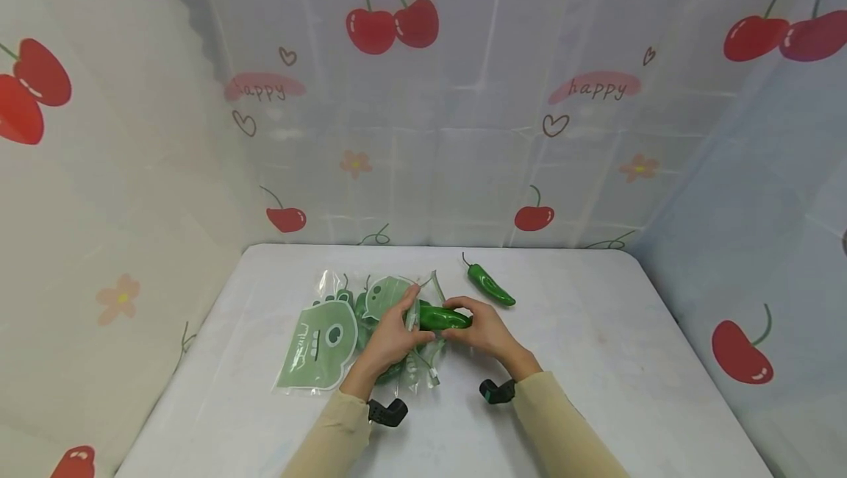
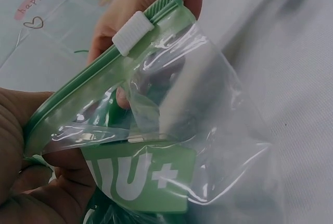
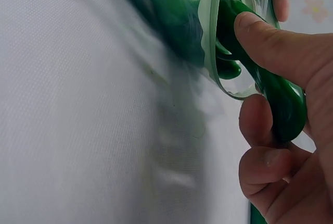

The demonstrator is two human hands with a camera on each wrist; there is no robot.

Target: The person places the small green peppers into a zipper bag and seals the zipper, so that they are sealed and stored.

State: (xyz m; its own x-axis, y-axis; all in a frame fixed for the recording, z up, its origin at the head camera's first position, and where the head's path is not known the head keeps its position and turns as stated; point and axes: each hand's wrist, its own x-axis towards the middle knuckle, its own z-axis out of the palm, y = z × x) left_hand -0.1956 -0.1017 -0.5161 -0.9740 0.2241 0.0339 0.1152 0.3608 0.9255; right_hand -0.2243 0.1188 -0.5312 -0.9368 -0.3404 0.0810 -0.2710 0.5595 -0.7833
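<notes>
1. The white worktop [image 1: 595,375] is being framed by cherry-printed sheets [image 1: 456,118]!
2. Midway between its side edges, a green pepper [image 1: 445,318] is being pinched by the right hand [image 1: 483,327].
3. It is being pointed toward the left edge, into the zip bag [image 2: 179,164], long axis running roughly along the far edge.
4. The bag's mouth is being gripped by the left hand [image 1: 392,334].

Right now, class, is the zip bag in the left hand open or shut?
The zip bag is open: its green rim gapes, and the right hand holds a green pepper partly inside.
</notes>
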